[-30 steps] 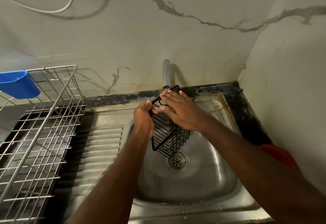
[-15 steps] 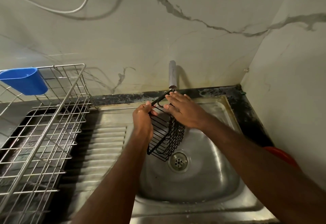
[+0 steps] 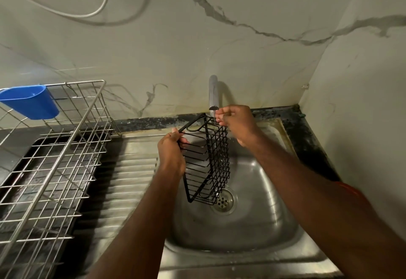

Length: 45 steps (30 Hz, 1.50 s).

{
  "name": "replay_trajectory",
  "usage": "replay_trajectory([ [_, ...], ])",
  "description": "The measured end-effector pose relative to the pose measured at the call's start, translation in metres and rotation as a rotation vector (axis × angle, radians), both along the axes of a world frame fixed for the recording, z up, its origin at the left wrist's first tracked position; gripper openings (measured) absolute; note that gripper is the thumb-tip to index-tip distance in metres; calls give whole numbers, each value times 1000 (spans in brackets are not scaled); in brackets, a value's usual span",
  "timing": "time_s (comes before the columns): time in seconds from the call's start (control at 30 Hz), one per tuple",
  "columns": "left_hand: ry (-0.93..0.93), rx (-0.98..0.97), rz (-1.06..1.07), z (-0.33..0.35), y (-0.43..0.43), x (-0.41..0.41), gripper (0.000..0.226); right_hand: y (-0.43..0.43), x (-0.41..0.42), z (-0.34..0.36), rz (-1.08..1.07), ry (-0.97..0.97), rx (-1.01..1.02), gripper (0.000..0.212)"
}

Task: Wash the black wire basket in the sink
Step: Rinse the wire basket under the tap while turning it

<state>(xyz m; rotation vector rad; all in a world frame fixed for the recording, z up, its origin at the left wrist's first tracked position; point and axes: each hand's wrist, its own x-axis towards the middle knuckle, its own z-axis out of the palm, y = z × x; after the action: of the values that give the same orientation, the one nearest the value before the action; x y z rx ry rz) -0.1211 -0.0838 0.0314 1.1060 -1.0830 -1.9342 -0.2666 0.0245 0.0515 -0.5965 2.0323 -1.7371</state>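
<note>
Left hand (image 3: pixel 170 155) is clenched around the black wire basket (image 3: pixel 211 164), held over the sink (image 3: pixel 252 224); right hand (image 3: pixel 237 123) pinches its top edge under the tap (image 3: pixel 213 92).

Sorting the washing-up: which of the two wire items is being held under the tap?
The black wire basket, gripped by the left hand over the sink; the silver wire rack stands untouched beside it.

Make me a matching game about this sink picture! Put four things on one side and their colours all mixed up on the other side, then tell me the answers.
Things:
1. wire basket held over the sink
2. cup hanging on the rack
3. drying rack
4. wall

Colours:
A. blue
B. pale with grey veins
C. black
D. silver

Pairs: 1-C, 2-A, 3-D, 4-B
</note>
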Motion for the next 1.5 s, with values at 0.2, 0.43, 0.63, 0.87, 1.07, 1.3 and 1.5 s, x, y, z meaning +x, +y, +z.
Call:
replay_trajectory([
  [0.2, -10, 9, 3, 4, 1, 5, 25, -20, -1, 12, 46, -288, -72, 20],
  [0.43, 5, 22, -14, 3, -2, 3, 26, 0, -15, -2, -65, 68, 123, 10],
  [0.63, -4, 113, -53, 4, -3, -1, 30, 25, -18, -28, 127, -87, 363, 41],
  [0.87, -61, 204, -141, 2, -12, -13, 26, 34, -14, -49, 142, -206, 254, 35],
  [1.07, -128, 196, -265, -2, -15, -29, 24, 50, -16, -51, 27, -224, 260, 33],
  [1.3, -269, 152, -398, -10, -11, -28, 26, 58, -6, -33, -51, -227, 223, 35],
  [1.5, -269, 232, -274, -36, -20, -1, 35, 47, 7, -28, 86, -152, 259, 30],
])
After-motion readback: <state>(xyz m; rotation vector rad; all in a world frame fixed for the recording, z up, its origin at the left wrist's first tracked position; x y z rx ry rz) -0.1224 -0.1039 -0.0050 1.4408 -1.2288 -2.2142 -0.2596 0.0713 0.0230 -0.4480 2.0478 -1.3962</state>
